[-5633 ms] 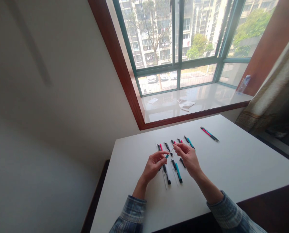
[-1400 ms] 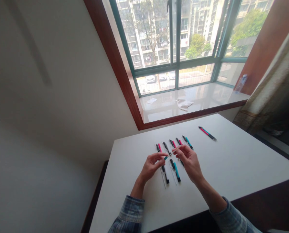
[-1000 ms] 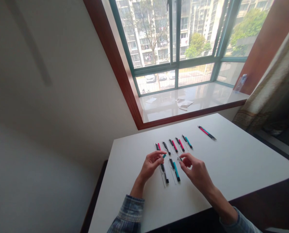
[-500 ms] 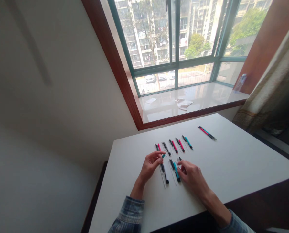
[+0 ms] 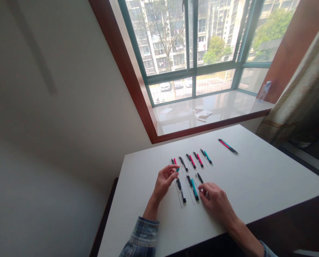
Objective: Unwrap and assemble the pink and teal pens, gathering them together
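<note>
teal barrel (image 5: 178, 170) pinched in your left hand (image 5: 164, 181); your right hand (image 5: 213, 195), four o'clock, half-curled, grip unclear, likely placing refill (image 5: 195, 182): release gently.

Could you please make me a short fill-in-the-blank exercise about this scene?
1. A teal pen part is pinched by the ____ hand.
2. The farther row of pen parts shows ____ pink barrels.
3. Apart from the two rows, ____ pens lie side by side.
4. The curtain hangs on the view's ____ side.

Missing words: left; three; two; right.
</note>
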`<state>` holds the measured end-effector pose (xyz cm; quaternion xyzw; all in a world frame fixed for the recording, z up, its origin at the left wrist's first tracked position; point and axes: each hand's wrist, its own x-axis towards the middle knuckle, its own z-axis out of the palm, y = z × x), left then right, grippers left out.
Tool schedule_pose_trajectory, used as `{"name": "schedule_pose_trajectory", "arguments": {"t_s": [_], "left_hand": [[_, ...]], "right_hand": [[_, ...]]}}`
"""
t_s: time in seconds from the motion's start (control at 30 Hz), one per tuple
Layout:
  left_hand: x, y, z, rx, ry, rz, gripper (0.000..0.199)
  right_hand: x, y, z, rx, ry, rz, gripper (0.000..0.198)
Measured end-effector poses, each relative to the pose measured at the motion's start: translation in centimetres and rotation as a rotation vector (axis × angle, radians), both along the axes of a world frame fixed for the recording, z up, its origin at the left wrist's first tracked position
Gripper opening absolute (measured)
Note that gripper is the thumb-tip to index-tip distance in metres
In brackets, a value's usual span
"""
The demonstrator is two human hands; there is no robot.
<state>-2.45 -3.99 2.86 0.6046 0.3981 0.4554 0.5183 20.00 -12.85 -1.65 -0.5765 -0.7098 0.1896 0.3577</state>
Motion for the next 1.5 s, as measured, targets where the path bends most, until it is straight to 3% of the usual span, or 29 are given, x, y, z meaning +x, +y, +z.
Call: {"name": "schedule_pose_trajectory", "arguments": {"t_s": [0.43, 0.8, 1.07, 1.27, 1.4, 1.5], "left_hand": [[0.2, -0.2, 0.5, -0.015, 0.021, 0.021, 0.026], [0.1, -0.2, 0.5, -0.018, 0.018, 0.016, 0.025], [-0.1, 0.0, -0.4, -0.03, -0.027, 0.049, 0.028], [-0.2, 0.4, -1.1, -0.095, -0.171, 0.123, 0.026], [0.0, 0.3, -0.7, -0.136, -0.308, 0.12, 0.027], [0.1, 0.2, -0.4, -0.151, -0.374, 0.122, 0.027]], "right_hand": [[-0.6, 0.3, -0.7, 0.04, -0.022, -0.046, 0.015], [-0.6, 0.1, -0.1, 0.009, -0.01, -0.04, 0.016], [-0.4, 0.0, -0.1, 0.052, 0.0, -0.05, 0.015], [-1.3, -0.7, 1.6, 0.104, 0.118, -0.007, 0.014], [-2.7, -0.9, 2.9, 0.055, 0.261, -0.001, 0.012], [-3.7, -0.7, 3.1, -0.028, 0.395, 0.044, 0.029]]}}
